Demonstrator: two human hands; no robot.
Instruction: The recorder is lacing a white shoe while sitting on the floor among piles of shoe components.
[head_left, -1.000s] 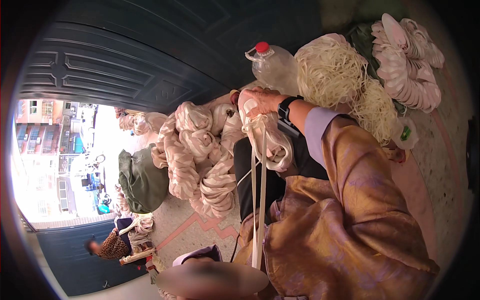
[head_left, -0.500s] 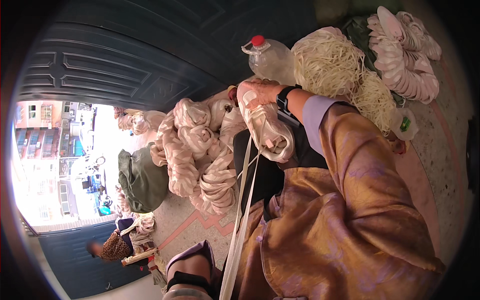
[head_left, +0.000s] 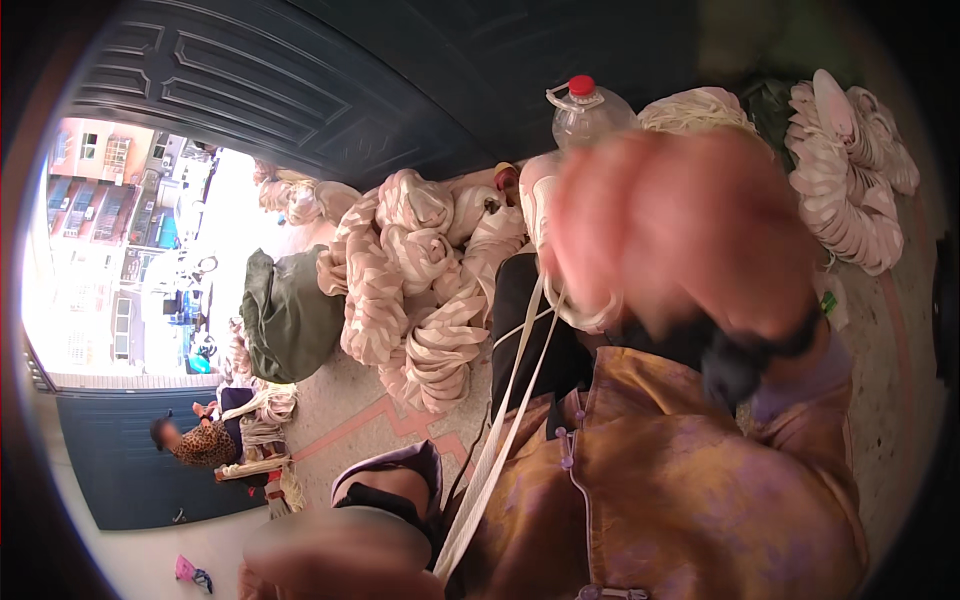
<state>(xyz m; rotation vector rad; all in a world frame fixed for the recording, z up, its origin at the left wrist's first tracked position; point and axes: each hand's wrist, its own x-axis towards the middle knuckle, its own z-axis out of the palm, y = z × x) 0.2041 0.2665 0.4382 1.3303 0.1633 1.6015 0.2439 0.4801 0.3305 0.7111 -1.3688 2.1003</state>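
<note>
A pale pink-white shoe (head_left: 538, 203) rests on my lap over dark trousers, mostly hidden behind my right hand. Two white laces (head_left: 483, 490) run taut from the shoe down to the lower edge, beside my left hand. My right hand (head_left: 685, 225) is raised close to the camera in front of the shoe, smeared by motion; its fingers cannot be made out. My left hand (head_left: 340, 555), also blurred, is low at the bottom edge; whether it grips the laces is unclear.
Left of my knees lie bundles of nested pinkish-white shoe pieces (head_left: 410, 300) and a green sack (head_left: 290, 312). Beyond the shoe stand a red-capped plastic bottle (head_left: 590, 118) and a heap of pale laces (head_left: 700, 108). Another stack (head_left: 850, 190) is at right. A person (head_left: 205, 440) sits far left.
My right hand has left the shoe's toe area and come up toward the camera. My left hand has come into view at the lower edge. The whole view has shifted.
</note>
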